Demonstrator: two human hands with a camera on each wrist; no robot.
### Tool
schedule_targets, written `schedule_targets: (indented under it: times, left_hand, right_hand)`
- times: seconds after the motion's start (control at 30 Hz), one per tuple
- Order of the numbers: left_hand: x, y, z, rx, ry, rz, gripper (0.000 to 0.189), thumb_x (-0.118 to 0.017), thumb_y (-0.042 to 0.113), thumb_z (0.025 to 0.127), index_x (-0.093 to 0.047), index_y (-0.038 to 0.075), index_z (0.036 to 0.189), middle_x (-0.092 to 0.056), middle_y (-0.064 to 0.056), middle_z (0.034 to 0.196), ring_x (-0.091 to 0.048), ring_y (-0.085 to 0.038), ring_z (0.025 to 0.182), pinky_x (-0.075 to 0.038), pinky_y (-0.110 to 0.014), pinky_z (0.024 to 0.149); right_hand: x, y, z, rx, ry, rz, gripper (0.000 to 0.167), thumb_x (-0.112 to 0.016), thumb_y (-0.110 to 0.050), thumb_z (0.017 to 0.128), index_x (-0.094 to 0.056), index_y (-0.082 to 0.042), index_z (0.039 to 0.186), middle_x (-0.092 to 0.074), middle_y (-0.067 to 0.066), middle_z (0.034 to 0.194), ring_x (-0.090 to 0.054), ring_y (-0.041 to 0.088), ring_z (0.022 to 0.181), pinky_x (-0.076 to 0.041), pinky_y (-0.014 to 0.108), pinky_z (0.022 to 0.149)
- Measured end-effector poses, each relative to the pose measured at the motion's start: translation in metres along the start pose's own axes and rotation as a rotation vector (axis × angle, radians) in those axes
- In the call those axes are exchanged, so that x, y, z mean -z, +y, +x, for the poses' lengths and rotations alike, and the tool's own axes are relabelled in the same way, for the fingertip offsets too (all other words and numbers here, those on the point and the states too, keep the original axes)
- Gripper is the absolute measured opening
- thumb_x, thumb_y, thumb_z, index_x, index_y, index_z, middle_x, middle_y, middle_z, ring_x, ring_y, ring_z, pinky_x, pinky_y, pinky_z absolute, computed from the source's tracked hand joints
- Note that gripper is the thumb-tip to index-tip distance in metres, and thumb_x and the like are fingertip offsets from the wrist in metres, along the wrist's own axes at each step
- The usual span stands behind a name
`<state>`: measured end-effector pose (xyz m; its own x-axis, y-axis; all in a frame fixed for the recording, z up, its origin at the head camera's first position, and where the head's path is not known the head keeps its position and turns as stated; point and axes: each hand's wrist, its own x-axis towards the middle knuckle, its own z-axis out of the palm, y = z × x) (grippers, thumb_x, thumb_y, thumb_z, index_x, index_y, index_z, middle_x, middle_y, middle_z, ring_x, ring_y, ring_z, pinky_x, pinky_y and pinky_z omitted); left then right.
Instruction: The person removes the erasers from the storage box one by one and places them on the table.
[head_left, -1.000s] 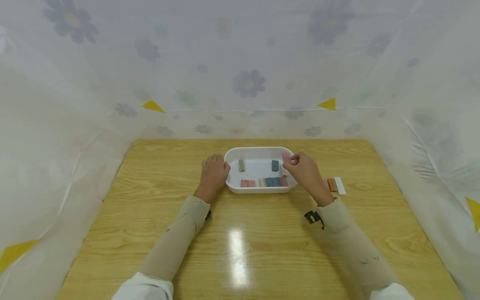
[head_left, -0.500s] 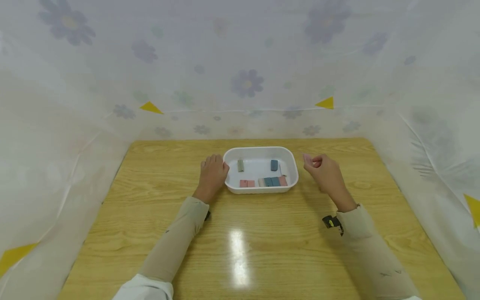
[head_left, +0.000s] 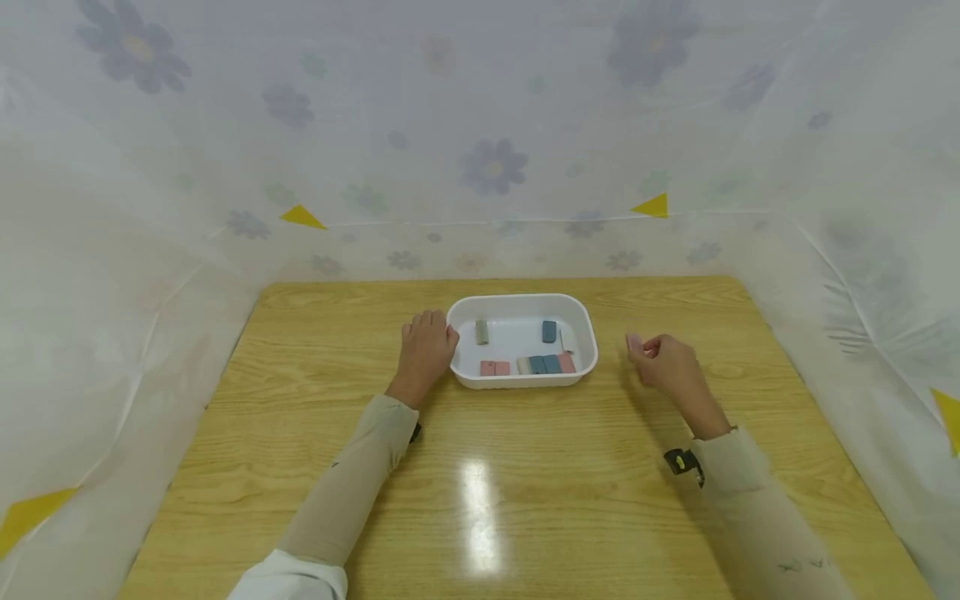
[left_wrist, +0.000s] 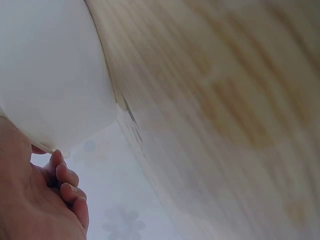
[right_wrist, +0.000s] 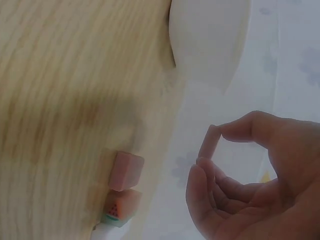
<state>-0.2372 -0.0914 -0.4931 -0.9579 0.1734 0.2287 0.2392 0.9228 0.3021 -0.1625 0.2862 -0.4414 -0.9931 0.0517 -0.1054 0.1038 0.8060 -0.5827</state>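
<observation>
The fingers (right_wrist: pixel 196 192) of your right hand (head_left: pixel 670 368) bend to meet the thumb, pinching a small pink block (right_wrist: pixel 208 143) between the tips and leaving a gap behind it; a tip hold probably suits so slim a piece. You have it raised off the table, to the right of the tray and apart from it.

Largest behind you both is the flowered sheet (head_left: pixel 360 125), hanging past the far edge of the wooden table (head_left: pixel 570 500). On that stands the white tray (head_left: pixel 517 382), its long side towards you, likely so both ends are easy to reach. Your left hand (head_left: pixel 425 354) grips its left end, fingers curled at the rim, presumably to stop it sliding.

Inside, a row of blocks (head_left: pixel 546 364) sits tight against the near wall, which seems to keep it straight. Left of it, the pink pair (head_left: pixel 495 367) lies apart. Farther back are a beige block (head_left: pixel 482 332) and a blue block (head_left: pixel 549 332), well separated.

Beside your right hand, a second pink block (right_wrist: pixel 126 171) touches a watermelon block (right_wrist: pixel 120 207) on the table.
</observation>
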Motion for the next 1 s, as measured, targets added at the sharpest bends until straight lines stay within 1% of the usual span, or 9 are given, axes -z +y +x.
schedule_targets:
  times: [0.1, 0.17, 0.27, 0.4, 0.6, 0.73, 0.83, 0.93, 1.0]
  left_hand:
    - [0.002, 0.001, -0.001, 0.0, -0.001, -0.006, 0.022, -0.043, 0.024, 0.094, -0.051, 0.003, 0.095, -0.049, -0.008, 0.089, -0.043, -0.025, 0.08, -0.031, -0.039, 0.072]
    - [0.002, 0.001, -0.001, 0.002, -0.003, -0.009, 0.022, -0.044, 0.024, 0.094, -0.051, 0.003, 0.095, -0.05, -0.009, 0.089, -0.043, -0.026, 0.081, -0.031, -0.039, 0.072]
    - [0.002, 0.001, -0.001, 0.004, -0.005, -0.005, 0.022, -0.044, 0.023, 0.094, -0.051, 0.003, 0.095, -0.05, -0.009, 0.09, -0.044, -0.026, 0.082, -0.031, -0.04, 0.072]
    - [0.003, 0.001, -0.001, 0.006, -0.004, -0.002, 0.022, -0.044, 0.023, 0.094, -0.05, 0.003, 0.095, -0.05, -0.009, 0.09, -0.044, -0.026, 0.083, -0.031, -0.04, 0.073]
    - [0.004, 0.001, -0.001, 0.007, -0.009, -0.004, 0.024, -0.043, 0.024, 0.095, -0.051, 0.002, 0.097, -0.05, -0.01, 0.091, -0.045, -0.026, 0.084, -0.032, -0.041, 0.075]
    - [0.004, 0.001, 0.0, 0.01, -0.017, -0.006, 0.025, -0.043, 0.025, 0.095, -0.051, 0.002, 0.098, -0.051, -0.01, 0.092, -0.045, -0.027, 0.084, -0.032, -0.04, 0.075]
    - [0.004, 0.0, 0.0, 0.015, -0.018, -0.015, 0.024, -0.043, 0.025, 0.095, -0.051, 0.002, 0.097, -0.05, -0.01, 0.092, -0.044, -0.026, 0.084, -0.031, -0.04, 0.075]
    - [0.003, 0.0, 0.0, 0.016, -0.02, -0.018, 0.023, -0.042, 0.025, 0.095, -0.051, 0.003, 0.097, -0.05, -0.009, 0.092, -0.044, -0.026, 0.083, -0.031, -0.039, 0.075]
    - [0.003, 0.0, 0.001, 0.016, -0.021, -0.021, 0.023, -0.042, 0.025, 0.094, -0.051, 0.003, 0.096, -0.05, -0.009, 0.091, -0.043, -0.025, 0.082, -0.031, -0.039, 0.074]
  right_hand:
    - [-0.006, 0.005, -0.002, 0.003, -0.007, -0.007, 0.069, -0.04, -0.056, 0.09, -0.055, 0.01, 0.105, -0.063, 0.02, 0.086, -0.06, 0.027, 0.075, -0.047, 0.04, 0.065]
    - [-0.01, 0.008, -0.003, 0.011, 0.004, -0.025, 0.067, -0.041, -0.054, 0.091, -0.057, 0.01, 0.102, -0.063, 0.023, 0.089, -0.059, 0.029, 0.077, -0.047, 0.041, 0.067]
    - [-0.015, 0.013, -0.003, 0.023, 0.013, -0.04, 0.061, -0.043, -0.047, 0.093, -0.059, 0.011, 0.098, -0.061, 0.027, 0.095, -0.059, 0.033, 0.08, -0.047, 0.044, 0.069]
    - [-0.02, 0.016, -0.003, 0.04, 0.022, -0.047, 0.052, -0.045, -0.037, 0.095, -0.061, 0.012, 0.093, -0.062, 0.027, 0.091, -0.06, 0.033, 0.076, -0.048, 0.044, 0.067]
    - [-0.023, 0.02, -0.001, 0.031, -0.003, -0.072, 0.045, -0.046, -0.032, 0.095, -0.063, 0.007, 0.084, -0.062, 0.016, 0.076, -0.054, 0.023, 0.061, -0.044, 0.034, 0.054]
    - [-0.026, 0.022, 0.0, 0.02, -0.006, -0.082, 0.04, -0.048, -0.03, 0.094, -0.063, 0.002, 0.076, -0.058, 0.009, 0.068, -0.049, 0.02, 0.057, -0.04, 0.031, 0.05]
    - [-0.028, 0.02, -0.001, 0.019, 0.022, -0.084, 0.039, -0.05, -0.029, 0.094, -0.059, -0.003, 0.067, -0.052, 0.004, 0.06, -0.045, 0.018, 0.053, -0.037, 0.03, 0.048]
    - [-0.03, 0.017, -0.002, 0.018, 0.051, -0.087, 0.042, -0.049, -0.027, 0.093, -0.047, -0.009, 0.055, -0.042, 0.0, 0.052, -0.039, 0.017, 0.048, -0.033, 0.031, 0.045]
    - [-0.032, 0.015, -0.003, 0.022, 0.071, -0.093, 0.043, -0.049, -0.026, 0.092, -0.041, -0.012, 0.052, -0.038, -0.001, 0.049, -0.037, 0.017, 0.046, -0.031, 0.031, 0.043]
